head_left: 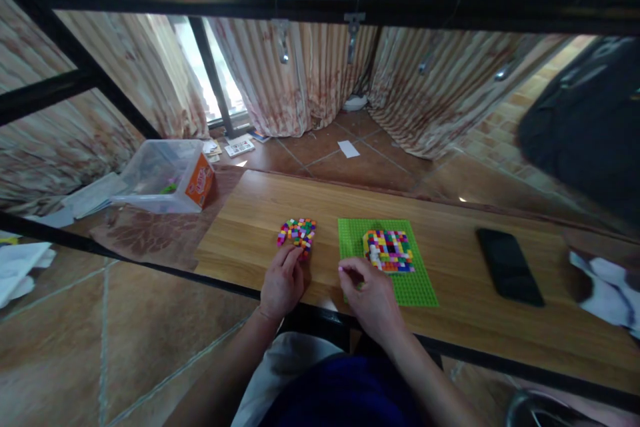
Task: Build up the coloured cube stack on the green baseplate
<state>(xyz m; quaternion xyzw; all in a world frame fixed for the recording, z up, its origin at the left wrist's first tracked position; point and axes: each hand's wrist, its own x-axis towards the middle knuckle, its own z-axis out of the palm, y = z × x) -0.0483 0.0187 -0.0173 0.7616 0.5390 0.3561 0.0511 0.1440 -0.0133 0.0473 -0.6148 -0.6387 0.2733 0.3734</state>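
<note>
A pile of small, many-coloured toy bricks (299,230) lies on the wooden table. My left hand (284,283) rests at its near edge, fingers curled together against the bricks; what they pinch, if anything, is hidden. To the right is a green studded baseplate (423,290), which carries a roughly square block built of mixed-colour bricks (393,250). Over the plate's near left part, just beside the built block, my right hand (373,293) is closed in a pinch. A tiny pink brick (341,269) shows at its fingertips.
A black phone (509,267) lies on the table's right side, with crumpled white paper (607,290) beyond it. On the floor at left stands a clear plastic box (163,177) with an orange label. A black metal bar (320,3) crosses above the table's far side, before striped curtains.
</note>
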